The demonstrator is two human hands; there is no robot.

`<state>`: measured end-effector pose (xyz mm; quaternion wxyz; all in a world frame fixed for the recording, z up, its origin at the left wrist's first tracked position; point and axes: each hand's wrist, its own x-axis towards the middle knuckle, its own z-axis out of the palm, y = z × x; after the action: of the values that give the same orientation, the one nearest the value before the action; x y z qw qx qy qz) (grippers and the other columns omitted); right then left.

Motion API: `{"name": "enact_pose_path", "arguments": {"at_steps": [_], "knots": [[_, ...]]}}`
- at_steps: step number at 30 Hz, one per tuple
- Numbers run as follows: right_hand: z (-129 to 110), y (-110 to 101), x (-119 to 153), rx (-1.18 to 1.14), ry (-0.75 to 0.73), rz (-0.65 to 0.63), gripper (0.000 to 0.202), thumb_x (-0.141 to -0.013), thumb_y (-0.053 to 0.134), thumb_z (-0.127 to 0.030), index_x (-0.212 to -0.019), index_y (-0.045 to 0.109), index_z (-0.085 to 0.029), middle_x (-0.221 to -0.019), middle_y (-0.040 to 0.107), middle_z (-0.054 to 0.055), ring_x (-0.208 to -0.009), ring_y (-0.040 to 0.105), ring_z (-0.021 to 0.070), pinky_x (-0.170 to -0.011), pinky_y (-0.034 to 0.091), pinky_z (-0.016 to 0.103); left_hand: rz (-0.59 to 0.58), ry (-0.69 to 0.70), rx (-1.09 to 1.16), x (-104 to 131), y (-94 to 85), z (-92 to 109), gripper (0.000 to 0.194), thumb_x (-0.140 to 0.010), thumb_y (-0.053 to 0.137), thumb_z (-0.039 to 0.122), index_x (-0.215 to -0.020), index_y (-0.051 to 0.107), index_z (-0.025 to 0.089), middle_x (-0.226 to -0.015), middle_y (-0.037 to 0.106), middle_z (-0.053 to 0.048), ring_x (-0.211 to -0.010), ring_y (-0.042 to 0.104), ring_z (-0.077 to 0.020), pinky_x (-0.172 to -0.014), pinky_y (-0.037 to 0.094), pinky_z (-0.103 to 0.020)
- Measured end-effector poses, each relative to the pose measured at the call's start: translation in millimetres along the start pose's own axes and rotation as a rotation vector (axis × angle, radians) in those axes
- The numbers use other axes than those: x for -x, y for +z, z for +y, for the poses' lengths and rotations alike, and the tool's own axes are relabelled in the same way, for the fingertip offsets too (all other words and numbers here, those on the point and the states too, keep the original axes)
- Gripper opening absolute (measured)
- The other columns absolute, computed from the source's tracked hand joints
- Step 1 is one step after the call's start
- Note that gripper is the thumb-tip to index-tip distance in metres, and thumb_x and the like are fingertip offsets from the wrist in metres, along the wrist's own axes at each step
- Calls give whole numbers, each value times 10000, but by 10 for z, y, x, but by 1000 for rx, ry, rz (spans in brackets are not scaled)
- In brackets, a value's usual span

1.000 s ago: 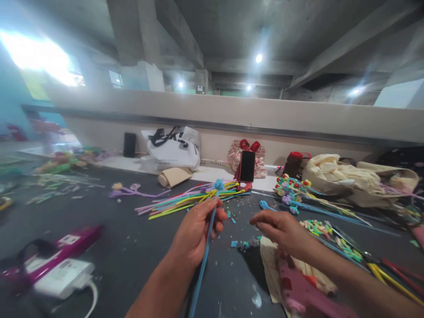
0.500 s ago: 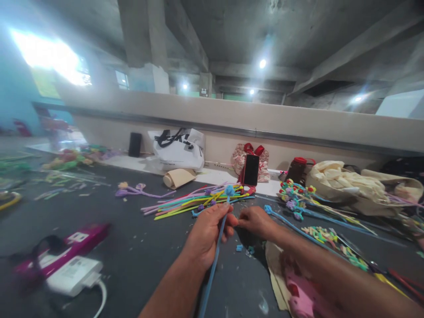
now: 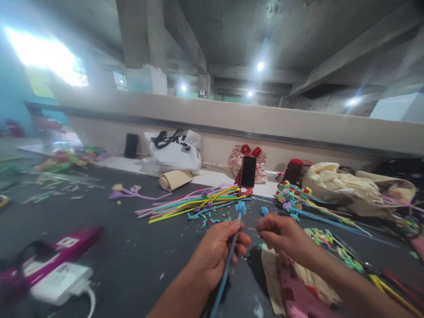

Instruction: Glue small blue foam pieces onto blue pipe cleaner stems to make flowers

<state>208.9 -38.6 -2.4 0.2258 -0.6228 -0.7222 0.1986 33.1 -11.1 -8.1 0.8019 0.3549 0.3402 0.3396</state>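
Note:
Between thumb and fingers, my left hand [image 3: 220, 251] pinches a blue fuzzy stem [image 3: 225, 276] topped by a small blue flower [image 3: 240, 207]. To its right, my right hand [image 3: 281, 232] is held apart from the stem, thumb and fingertips close together; whether anything small is between them is too blurred to tell. Another blue flower [image 3: 264, 211] lies just beyond my right hand. Below my right forearm is a pink glue gun [image 3: 294, 287] on a beige cloth [image 3: 271, 269]. Many coloured stems [image 3: 185, 205] lie in a bundle behind my left hand.
A pink power strip [image 3: 66, 249] with a white adapter [image 3: 61, 282] is at left. A phone [image 3: 248, 171], white bag [image 3: 175, 152] and paper roll [image 3: 175, 179] stand or lie at the back. Small flowers [image 3: 288, 201], cut pieces [image 3: 319, 236] and yellow-handled pliers [image 3: 380, 285] are at right.
My right hand has moved away from my left, to the right. My left hand, still holding the blue stem, appears slightly lower and further right. The view has shifted slightly.

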Motion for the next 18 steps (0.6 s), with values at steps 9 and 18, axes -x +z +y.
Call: {"name": "enact_pose_path", "arguments": {"at_steps": [9, 18], "knots": [[96, 88, 417, -775, 125, 87, 52, -733, 567, -214, -768, 591, -185, -523, 520, -68, -420, 457, 50, -392, 313, 147, 63, -53, 46, 34, 199, -329, 127, -704, 588, 248, -707, 585, 121, -611, 586, 1, -464, 504, -39, -394, 347, -116], [-18, 215, 378, -851, 150, 236, 96, -684, 618, -195, -748, 547, -183, -611, 560, -57, -527, 509, 76, -485, 377, 175, 35, -24, -10, -14, 191, -422, 192, -662, 647, 290, -731, 586, 122, -577, 549, 20, -409, 428, -23, -378, 337, -122]]}}
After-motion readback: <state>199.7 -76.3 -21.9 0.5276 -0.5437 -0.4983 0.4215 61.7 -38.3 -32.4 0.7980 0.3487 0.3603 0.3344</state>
